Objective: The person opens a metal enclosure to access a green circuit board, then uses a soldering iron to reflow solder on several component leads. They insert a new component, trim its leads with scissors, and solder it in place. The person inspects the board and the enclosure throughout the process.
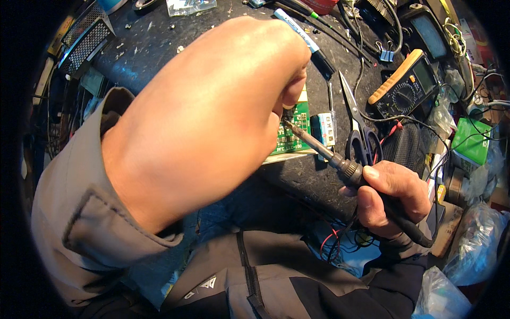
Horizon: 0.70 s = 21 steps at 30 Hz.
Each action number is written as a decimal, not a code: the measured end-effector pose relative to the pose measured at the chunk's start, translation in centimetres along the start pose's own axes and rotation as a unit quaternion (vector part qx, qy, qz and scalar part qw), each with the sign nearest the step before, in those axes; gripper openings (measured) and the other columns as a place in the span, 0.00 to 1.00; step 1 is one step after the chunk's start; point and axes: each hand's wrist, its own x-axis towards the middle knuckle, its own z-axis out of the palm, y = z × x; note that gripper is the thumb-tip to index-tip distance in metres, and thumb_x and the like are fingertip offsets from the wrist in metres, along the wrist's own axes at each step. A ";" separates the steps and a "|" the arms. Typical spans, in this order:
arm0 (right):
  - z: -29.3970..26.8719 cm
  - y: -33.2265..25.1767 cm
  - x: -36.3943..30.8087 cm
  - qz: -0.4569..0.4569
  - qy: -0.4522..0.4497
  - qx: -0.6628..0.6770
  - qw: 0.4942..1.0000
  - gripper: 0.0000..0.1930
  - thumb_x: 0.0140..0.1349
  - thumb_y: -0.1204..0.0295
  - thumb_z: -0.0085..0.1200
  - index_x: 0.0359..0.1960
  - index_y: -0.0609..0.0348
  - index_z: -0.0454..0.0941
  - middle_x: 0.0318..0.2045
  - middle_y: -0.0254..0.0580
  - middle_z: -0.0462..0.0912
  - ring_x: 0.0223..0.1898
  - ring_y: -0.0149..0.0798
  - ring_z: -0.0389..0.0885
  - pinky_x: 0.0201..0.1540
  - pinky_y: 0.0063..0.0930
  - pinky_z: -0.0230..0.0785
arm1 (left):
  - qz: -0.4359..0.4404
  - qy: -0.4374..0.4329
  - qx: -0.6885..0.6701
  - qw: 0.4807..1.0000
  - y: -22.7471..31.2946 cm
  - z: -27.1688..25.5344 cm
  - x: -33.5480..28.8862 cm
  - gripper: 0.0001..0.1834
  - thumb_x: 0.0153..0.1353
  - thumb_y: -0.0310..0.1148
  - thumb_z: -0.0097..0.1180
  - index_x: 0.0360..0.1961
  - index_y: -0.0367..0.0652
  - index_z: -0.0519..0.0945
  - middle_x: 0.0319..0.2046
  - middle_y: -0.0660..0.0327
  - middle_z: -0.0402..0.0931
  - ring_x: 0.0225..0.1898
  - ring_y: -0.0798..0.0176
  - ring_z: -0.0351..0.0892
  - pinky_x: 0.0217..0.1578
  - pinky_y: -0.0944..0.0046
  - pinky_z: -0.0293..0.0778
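Note:
My right hand [390,196] is wrapped round the dark handle of a soldering iron [324,151]. Its metal shaft slants up and left, and the tip meets the parts on a green circuit board [302,142]. Over the board's left side reaches my left hand [212,101], back upward, hiding much of the board. Its fingers are curled down beside the iron's tip; a small dark piece shows under them, but what they hold is hidden. Close to the board's right edge lies a small white and dark box [328,130].
Dark-handled scissors [363,139] lie right of the board, with a yellow-edged multimeter [406,90] beyond. A white and black marker [305,40] lies behind my left hand. Loose cables, a green box [472,141] and plastic bags [475,242] crowd the right. Perforated metal [87,45] stands far left.

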 end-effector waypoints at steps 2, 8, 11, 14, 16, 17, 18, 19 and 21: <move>-0.2 -0.2 -0.2 0.017 0.001 0.015 1.000 0.15 0.53 0.80 0.68 0.43 0.67 0.81 0.22 0.47 0.83 0.21 0.40 0.85 0.25 0.28 0.75 | 0.042 0.008 0.075 0.996 0.2 0.1 0.2 0.10 0.45 0.12 0.56 0.28 0.33 0.71 0.22 0.58 0.71 0.27 0.67 0.77 0.30 0.68 0.72; -0.7 -0.3 -0.4 0.034 0.013 0.031 0.999 0.15 0.55 0.80 0.67 0.44 0.69 0.81 0.23 0.50 0.84 0.22 0.40 0.85 0.26 0.29 0.76 | 0.045 -0.006 0.074 0.996 1.4 -0.3 -0.1 0.10 0.45 0.12 0.56 0.28 0.33 0.71 0.21 0.56 0.70 0.26 0.66 0.77 0.29 0.67 0.72; -0.7 -0.2 -0.4 0.036 0.011 0.025 0.999 0.15 0.55 0.80 0.67 0.44 0.69 0.81 0.23 0.50 0.84 0.22 0.41 0.85 0.26 0.29 0.77 | 0.034 0.000 0.067 0.997 1.3 0.0 -0.2 0.10 0.45 0.13 0.56 0.28 0.33 0.71 0.21 0.56 0.70 0.26 0.66 0.77 0.30 0.67 0.72; -0.6 -0.3 -0.4 0.046 0.015 0.020 0.999 0.14 0.55 0.80 0.67 0.43 0.69 0.81 0.23 0.50 0.85 0.22 0.41 0.86 0.26 0.29 0.77 | 0.034 0.012 0.029 0.999 0.5 0.2 0.0 0.10 0.45 0.13 0.56 0.28 0.33 0.70 0.21 0.56 0.70 0.26 0.66 0.78 0.30 0.67 0.72; -0.6 -0.4 -0.3 0.049 0.014 0.018 0.999 0.14 0.55 0.80 0.67 0.43 0.69 0.82 0.24 0.50 0.85 0.23 0.40 0.86 0.26 0.28 0.77 | 0.036 0.008 0.008 0.999 0.0 0.0 0.1 0.10 0.45 0.12 0.56 0.29 0.33 0.70 0.22 0.56 0.70 0.26 0.66 0.77 0.30 0.66 0.72; -0.7 -0.4 -0.3 0.047 0.012 0.019 0.999 0.14 0.55 0.80 0.67 0.43 0.69 0.82 0.24 0.50 0.85 0.23 0.40 0.86 0.27 0.28 0.77 | 0.068 0.002 0.020 0.998 -0.1 -0.1 0.2 0.10 0.45 0.12 0.56 0.29 0.33 0.70 0.22 0.56 0.70 0.26 0.66 0.77 0.30 0.66 0.72; -0.7 -0.4 -0.2 0.046 0.010 0.021 0.999 0.14 0.55 0.80 0.67 0.43 0.69 0.82 0.24 0.50 0.85 0.23 0.40 0.86 0.27 0.28 0.77 | 0.099 -0.003 0.031 0.995 -0.1 -0.2 0.2 0.10 0.45 0.12 0.56 0.29 0.33 0.70 0.22 0.56 0.70 0.26 0.65 0.77 0.30 0.66 0.72; -0.7 -0.5 -0.1 0.045 0.007 0.021 0.999 0.14 0.55 0.80 0.67 0.44 0.69 0.82 0.24 0.49 0.85 0.23 0.40 0.86 0.27 0.28 0.77 | 0.162 -0.011 0.061 0.985 0.0 -0.3 0.3 0.10 0.45 0.12 0.56 0.29 0.33 0.70 0.22 0.55 0.70 0.26 0.65 0.77 0.30 0.66 0.72; -0.7 -0.4 0.0 0.043 0.000 0.021 0.999 0.14 0.55 0.80 0.67 0.44 0.69 0.82 0.24 0.49 0.85 0.23 0.40 0.86 0.27 0.28 0.77 | 0.176 -0.010 0.086 0.981 0.6 -0.3 0.3 0.11 0.45 0.12 0.57 0.29 0.33 0.71 0.22 0.54 0.70 0.25 0.63 0.77 0.30 0.65 0.72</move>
